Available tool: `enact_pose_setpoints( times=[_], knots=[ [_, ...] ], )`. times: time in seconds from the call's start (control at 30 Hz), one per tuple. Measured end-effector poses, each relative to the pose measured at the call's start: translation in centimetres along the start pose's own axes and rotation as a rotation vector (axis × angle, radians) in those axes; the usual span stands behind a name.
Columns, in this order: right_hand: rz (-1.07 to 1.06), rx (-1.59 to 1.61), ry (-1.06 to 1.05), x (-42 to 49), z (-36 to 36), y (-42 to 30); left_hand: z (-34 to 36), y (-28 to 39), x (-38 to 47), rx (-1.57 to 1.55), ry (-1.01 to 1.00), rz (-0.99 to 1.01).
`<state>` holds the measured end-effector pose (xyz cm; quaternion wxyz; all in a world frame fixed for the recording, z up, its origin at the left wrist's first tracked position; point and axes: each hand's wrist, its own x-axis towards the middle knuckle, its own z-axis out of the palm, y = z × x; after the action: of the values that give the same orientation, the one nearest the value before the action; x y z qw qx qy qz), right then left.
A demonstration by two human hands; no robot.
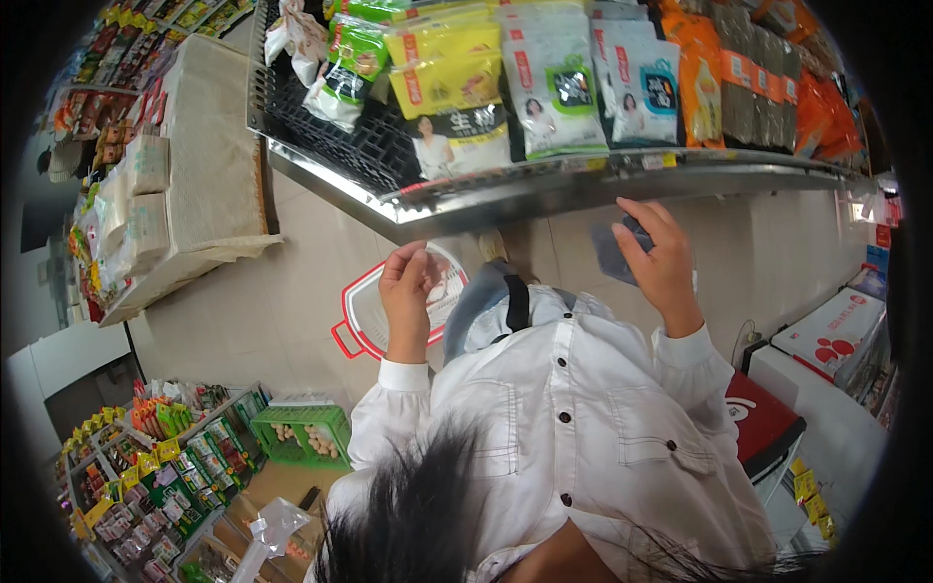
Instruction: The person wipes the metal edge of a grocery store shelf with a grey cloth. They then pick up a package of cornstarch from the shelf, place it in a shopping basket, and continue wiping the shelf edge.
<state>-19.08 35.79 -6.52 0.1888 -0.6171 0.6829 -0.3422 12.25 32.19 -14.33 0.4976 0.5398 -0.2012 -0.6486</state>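
My left hand (405,295) is raised above a white shopping basket with a red rim (353,295). Its fingers are curled in towards the thumb, with nothing visible in them. My right hand (662,266) is in front of the shelf edge, gripping a folded grey-blue cloth (611,251). Ahead is a black mesh shelf (357,149) of packaged goods. On it stand yellow-and-white pouches (463,109), white-and-green pouches (557,102) and white-and-blue pouches (643,91). A green-and-white bag (346,73) leans at the left.
The metal shelf edge (510,200) runs just beyond both hands. Paper packs (148,222) sit on a cloth-covered table (211,138) at left. Behind left is a green crate (300,430) of eggs. A red-topped stool (762,423) and a white freezer (824,386) stand at right.
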Motion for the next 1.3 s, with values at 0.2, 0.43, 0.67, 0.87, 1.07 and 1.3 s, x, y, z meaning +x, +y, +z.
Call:
enact_pose_setpoints(
  times=[0.2, 0.43, 0.67, 0.87, 1.07, 1.3],
  knots=[
    [0.081, -0.041, -0.025, -5.8, -1.4, 1.5, -2.2, -2.3, -5.4, 0.059, -0.021, -0.045],
    [0.091, 0.009, -0.036, -10.0, -1.4, 2.1, -6.0, -4.8, -10.8, 0.088, -0.006, -0.048],
    [0.035, 0.059, -0.107, -11.7, -0.5, 1.1, -6.5, -5.8, -14.6, 0.082, 0.081, -0.045],
    [0.028, 0.054, -0.154, -12.2, -0.2, 1.2, -8.4, -6.7, -14.8, 0.097, 0.000, -0.025],
    [0.039, 0.071, -0.238, -11.5, 1.2, 1.2, -9.6, -6.8, -15.6, 0.112, 0.110, -0.065],
    [-0.010, 0.046, -0.370, -9.0, 4.9, 0.6, -11.5, -6.4, -16.2, 0.087, 0.273, -0.105]
  ],
)
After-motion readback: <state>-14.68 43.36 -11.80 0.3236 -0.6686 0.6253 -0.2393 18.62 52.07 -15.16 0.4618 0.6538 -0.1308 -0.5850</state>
